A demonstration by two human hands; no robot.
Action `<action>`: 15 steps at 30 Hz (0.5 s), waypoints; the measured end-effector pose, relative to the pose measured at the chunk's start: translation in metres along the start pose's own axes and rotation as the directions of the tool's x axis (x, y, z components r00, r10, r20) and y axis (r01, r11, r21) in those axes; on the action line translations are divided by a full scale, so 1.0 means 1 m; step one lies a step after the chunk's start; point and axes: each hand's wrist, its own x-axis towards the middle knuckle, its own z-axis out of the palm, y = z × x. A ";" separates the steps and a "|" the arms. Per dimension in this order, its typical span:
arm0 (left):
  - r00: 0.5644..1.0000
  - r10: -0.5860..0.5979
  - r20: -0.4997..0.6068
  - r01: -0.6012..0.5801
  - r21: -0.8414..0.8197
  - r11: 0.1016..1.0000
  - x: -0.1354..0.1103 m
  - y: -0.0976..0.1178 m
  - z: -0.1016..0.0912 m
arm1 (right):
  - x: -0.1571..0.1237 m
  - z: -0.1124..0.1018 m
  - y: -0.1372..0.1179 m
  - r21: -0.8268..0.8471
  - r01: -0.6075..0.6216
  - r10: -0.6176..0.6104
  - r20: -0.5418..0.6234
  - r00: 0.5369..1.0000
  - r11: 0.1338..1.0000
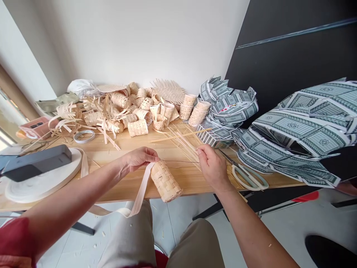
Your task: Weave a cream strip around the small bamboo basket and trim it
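The left hand (138, 158) is closed on a pale webbing strap (142, 190), which runs down past the table's front edge. Just beside it, a small woven bamboo cylinder (166, 181) overhangs that edge at lower centre. The right hand (213, 166) pinches the ends of thin bamboo splints (184, 143) fanned across the wooden table (131, 182), with green-handled scissors (248, 177) just beside it. A heap of woven bamboo pieces (119, 111) lies upper centre; green-patterned paper (301, 126) is piled at right.
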 end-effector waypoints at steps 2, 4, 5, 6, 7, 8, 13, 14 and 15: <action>1.000 0.020 -0.024 -0.020 0.021 1.000 0.001 0.000 0.000 | 0.000 0.001 -0.001 0.066 -0.034 0.034 0.001 0.999 0.997; 0.998 0.051 -0.043 -0.049 0.047 0.998 0.002 0.000 -0.002 | 0.000 0.002 -0.001 0.148 -0.077 0.077 0.009 0.997 0.986; 0.997 0.069 -0.047 -0.066 0.056 0.996 0.003 0.001 -0.003 | 0.001 0.003 -0.002 0.196 -0.103 0.102 0.016 0.995 0.975; 0.993 0.102 -0.065 -0.097 0.072 0.993 0.003 0.002 -0.003 | 0.002 0.004 -0.002 0.246 -0.128 0.126 0.023 0.992 0.961; 0.980 0.162 -0.115 -0.150 0.101 0.983 0.002 0.003 -0.003 | 0.004 0.004 -0.003 0.296 -0.150 0.148 0.031 0.989 0.943; 0.952 0.242 -0.186 -0.217 0.145 0.965 0.001 0.005 -0.002 | 0.006 0.003 -0.005 0.340 -0.168 0.164 0.039 0.986 0.925; 0.918 0.372 -0.136 -0.346 0.182 0.920 -0.021 0.012 0.025 | 0.016 -0.006 -0.041 0.541 -0.175 0.153 0.087 0.984 0.823; 0.957 0.290 -0.031 -0.286 0.082 0.955 -0.027 0.012 0.033 | 0.015 -0.009 -0.052 0.585 -0.158 0.120 0.102 0.987 0.796; 0.976 0.206 0.067 -0.204 -0.032 0.978 -0.031 0.012 0.041 | 0.013 -0.011 -0.064 0.608 -0.130 0.073 0.118 0.990 0.783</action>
